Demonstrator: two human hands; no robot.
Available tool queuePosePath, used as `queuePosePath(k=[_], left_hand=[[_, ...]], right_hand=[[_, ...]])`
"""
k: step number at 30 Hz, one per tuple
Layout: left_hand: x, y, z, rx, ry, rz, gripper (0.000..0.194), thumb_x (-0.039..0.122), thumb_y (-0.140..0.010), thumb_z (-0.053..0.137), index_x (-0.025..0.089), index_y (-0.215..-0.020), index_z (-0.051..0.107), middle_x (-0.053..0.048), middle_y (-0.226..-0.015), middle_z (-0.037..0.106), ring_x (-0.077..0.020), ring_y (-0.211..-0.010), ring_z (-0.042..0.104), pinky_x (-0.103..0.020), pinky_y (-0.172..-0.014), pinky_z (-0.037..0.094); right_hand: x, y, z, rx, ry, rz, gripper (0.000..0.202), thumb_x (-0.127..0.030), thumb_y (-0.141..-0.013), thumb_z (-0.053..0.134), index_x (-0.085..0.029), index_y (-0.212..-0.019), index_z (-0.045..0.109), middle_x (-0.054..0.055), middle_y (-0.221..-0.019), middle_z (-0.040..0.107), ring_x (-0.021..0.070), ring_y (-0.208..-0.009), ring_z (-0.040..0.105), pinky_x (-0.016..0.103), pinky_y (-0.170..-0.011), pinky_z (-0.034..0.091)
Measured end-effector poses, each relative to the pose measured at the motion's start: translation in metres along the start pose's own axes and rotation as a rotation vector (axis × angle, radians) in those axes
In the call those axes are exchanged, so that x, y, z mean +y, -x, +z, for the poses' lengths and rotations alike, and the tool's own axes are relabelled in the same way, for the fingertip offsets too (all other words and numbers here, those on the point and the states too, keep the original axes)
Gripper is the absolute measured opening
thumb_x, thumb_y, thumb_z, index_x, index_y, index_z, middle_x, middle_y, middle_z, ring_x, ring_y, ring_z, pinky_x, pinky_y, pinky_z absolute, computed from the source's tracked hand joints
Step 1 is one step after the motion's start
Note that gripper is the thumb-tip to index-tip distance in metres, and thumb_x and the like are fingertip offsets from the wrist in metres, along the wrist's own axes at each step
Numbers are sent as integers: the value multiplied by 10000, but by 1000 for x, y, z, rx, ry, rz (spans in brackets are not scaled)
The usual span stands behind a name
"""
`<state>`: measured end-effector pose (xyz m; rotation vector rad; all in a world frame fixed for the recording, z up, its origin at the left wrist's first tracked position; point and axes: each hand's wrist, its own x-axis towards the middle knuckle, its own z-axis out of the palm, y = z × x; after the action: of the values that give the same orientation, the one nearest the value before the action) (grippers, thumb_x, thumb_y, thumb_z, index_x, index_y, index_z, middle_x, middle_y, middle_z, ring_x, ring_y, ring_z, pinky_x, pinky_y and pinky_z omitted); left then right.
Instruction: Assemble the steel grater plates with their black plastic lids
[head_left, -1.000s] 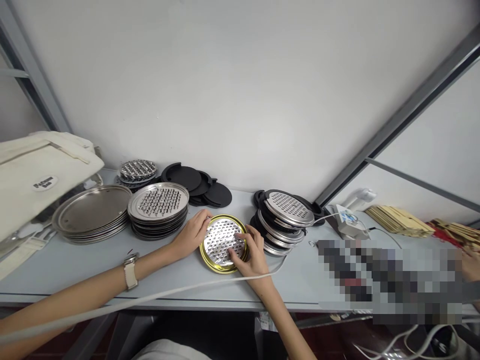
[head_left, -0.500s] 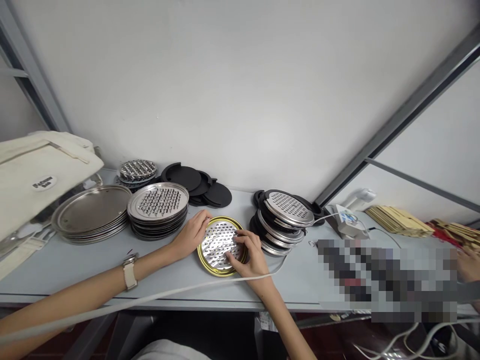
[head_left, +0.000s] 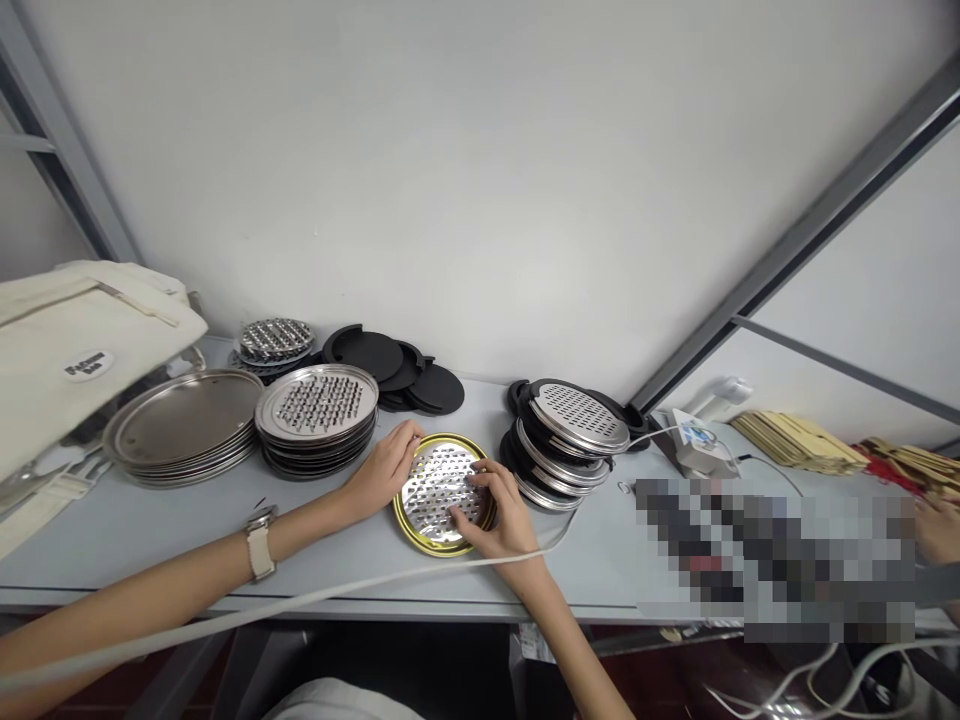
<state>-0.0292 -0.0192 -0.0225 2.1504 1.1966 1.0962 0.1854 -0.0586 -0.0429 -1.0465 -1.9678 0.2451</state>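
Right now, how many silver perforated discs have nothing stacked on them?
4: in the yellow rim, atop the middle-left stack, on the small pile behind, atop the right stack. Others may be hidden.

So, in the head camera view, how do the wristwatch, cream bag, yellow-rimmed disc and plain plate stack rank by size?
1. Cream bag, partly out of frame
2. Plain plate stack
3. Yellow-rimmed disc
4. Wristwatch

Bare forearms angled inward — left hand (head_left: 386, 465) fingers bunched, right hand (head_left: 499, 515) fingers curved, spread.
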Motion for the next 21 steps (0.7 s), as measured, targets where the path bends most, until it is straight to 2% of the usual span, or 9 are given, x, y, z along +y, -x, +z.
queuePosePath(k=[21], left_hand=[[-1,0,1,16,-15,-15,175,257,-953,269,219,-894,429,2,-809,493,-156,-764,505,-299,-736,405]], right_hand=[[-5,0,1,8,36,-9,283,-238,-738,680,-206,-977,532,116,-1128,561,254,-1008,553,414,-852,480]])
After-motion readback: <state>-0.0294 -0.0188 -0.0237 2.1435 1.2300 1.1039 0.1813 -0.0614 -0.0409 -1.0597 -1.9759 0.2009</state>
